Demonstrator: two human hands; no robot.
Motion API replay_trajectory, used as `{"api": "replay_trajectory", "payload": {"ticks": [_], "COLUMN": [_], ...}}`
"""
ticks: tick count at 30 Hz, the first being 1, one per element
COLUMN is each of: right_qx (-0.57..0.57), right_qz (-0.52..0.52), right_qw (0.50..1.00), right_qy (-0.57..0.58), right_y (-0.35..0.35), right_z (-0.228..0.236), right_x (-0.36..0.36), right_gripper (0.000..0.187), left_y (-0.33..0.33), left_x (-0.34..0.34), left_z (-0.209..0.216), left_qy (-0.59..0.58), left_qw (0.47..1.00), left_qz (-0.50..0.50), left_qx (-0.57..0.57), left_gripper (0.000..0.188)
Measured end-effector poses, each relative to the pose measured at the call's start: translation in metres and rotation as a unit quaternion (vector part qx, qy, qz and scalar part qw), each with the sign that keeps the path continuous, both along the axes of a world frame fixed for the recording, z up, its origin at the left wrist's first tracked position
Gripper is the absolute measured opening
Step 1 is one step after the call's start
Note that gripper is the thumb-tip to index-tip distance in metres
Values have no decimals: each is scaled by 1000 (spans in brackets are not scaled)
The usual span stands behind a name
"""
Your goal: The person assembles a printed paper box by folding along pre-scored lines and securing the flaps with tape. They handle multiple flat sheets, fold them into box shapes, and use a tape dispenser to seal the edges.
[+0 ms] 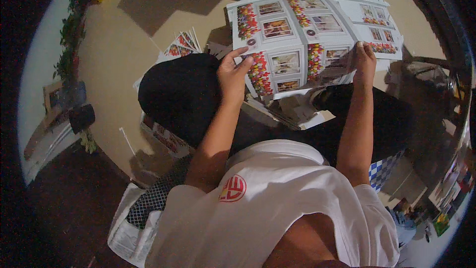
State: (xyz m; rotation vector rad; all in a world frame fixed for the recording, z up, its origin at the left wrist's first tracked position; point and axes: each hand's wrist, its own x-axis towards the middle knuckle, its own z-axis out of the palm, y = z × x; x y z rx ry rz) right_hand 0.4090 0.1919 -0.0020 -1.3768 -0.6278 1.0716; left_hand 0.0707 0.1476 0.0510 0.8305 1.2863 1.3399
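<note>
A large printed card sheet (307, 44) of windows and flower boxes fills the upper centre of the frame, held over the lap. The left hand (233, 72) grips its left edge, fingers curled over it; the right hand (364, 59) pinches its lower right edge. Smaller printed cards (182, 44) lie upper left

The printed sheet (302, 44) looks like glossy card, the floor (124, 69) smooth and matt.

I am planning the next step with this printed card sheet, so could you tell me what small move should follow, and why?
Probably fold the printed sheet along its centre crease: the left hand and the right hand grip its near edge on either side, and it already bends there.
</note>
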Motion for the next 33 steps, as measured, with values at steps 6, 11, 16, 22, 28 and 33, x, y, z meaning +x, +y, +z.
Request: {"api": "replay_trajectory", "payload": {"ticks": [6, 11, 16, 22, 28, 33], "right_qx": [-14, 13, -14, -28, -46, -31], "right_qz": [-3, -30, 9, 14, 9, 34], "right_qw": [1000, 999, 1000, 999, 999, 995], "right_qy": [21, 17, -1, -21, 4, -89], "right_y": [-3, -1, -3, -4, -5, -8], "right_z": [10, 0, 10, 24, 25, 15], "right_x": [-9, -1, -2, -4, -3, 18], "right_gripper": [13, 13, 12, 16, 17, 30], "left_y": [2, 5, 7, 9, 5, 3], "left_x": [3, 9, 11, 18, 18, 19], "left_z": [6, 1, -8, -3, -13, -9], "left_qy": [-52, -78, -100, -71, -59, -90], "left_qw": [998, 995, 992, 992, 990, 991], "left_qz": [27, 48, 73, 104, 131, 83], "left_qx": [-19, -28, -6, 22, 0, -45], "left_gripper": [30, 31, 32, 45, 52, 42]}}
